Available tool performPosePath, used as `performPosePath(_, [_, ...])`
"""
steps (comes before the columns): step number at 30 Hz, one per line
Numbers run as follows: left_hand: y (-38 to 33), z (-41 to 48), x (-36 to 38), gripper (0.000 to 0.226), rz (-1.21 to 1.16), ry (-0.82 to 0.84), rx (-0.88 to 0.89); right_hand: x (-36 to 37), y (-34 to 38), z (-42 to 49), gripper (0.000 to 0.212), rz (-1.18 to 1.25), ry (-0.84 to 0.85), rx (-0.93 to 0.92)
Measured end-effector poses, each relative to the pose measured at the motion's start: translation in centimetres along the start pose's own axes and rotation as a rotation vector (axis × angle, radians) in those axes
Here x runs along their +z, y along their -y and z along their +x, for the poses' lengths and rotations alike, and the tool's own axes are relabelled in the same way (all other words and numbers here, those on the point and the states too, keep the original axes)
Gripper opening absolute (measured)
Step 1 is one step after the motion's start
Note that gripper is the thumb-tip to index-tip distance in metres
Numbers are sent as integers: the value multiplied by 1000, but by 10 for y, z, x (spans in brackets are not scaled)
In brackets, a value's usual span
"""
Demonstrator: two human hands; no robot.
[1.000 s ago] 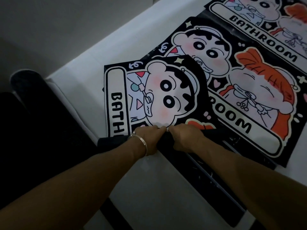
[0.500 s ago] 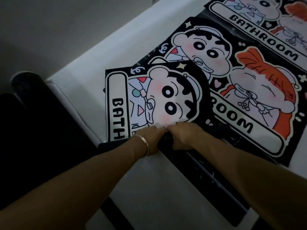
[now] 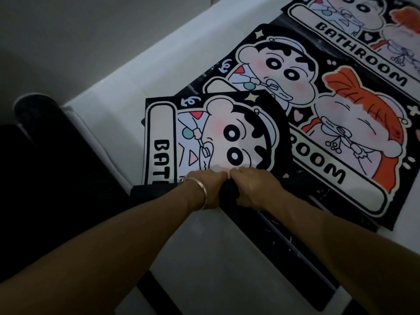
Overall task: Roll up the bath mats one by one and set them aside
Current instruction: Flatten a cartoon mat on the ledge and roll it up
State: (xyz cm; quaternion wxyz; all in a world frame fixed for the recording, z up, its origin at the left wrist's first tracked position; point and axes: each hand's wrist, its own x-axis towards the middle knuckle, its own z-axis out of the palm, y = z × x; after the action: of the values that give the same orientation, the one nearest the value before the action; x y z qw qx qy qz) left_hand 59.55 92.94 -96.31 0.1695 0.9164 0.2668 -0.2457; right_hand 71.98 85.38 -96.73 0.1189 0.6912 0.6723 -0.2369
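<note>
Near the left of the white surface [image 3: 109, 103]: the nearest bath mat [image 3: 227, 133] is lying partly rolled, its printed face showing on the far side and its near end winding into a black roll [image 3: 147, 192].
left hand [image 3: 209, 185]: is curling over the top of the black roll, knuckles up, grasping it; a silver bracelet [image 3: 201, 189] is sitting on the wrist.
right hand [image 3: 252, 187]: is grasping the same roll just beside the left hand, its fingers hooking over the far side.
second bath mat [image 3: 329, 114]: is lying flat to the right and farther off, its near left part passing under the nearest bath mat.
third bath mat [image 3: 363, 35]: is lying flat at the far right, running out of view.
black strip [image 3: 284, 242]: is lying on the near right under the right forearm; what it is cannot be told.
</note>
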Motion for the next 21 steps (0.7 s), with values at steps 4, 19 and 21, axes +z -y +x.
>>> performPosePath(4, [-7, -4, 6, 64, 89, -94, 31, -22, -4, 11, 41, 97, 384, 58])
performPosePath(19, [-3, 1, 11, 44, -71, -13, -15, -5, -1, 3, 48, 24, 68, 2])
performPosePath(21, [-1, 1, 9, 46, -64, -70, -19, 2, 0, -2, 47, -63, -199, -48])
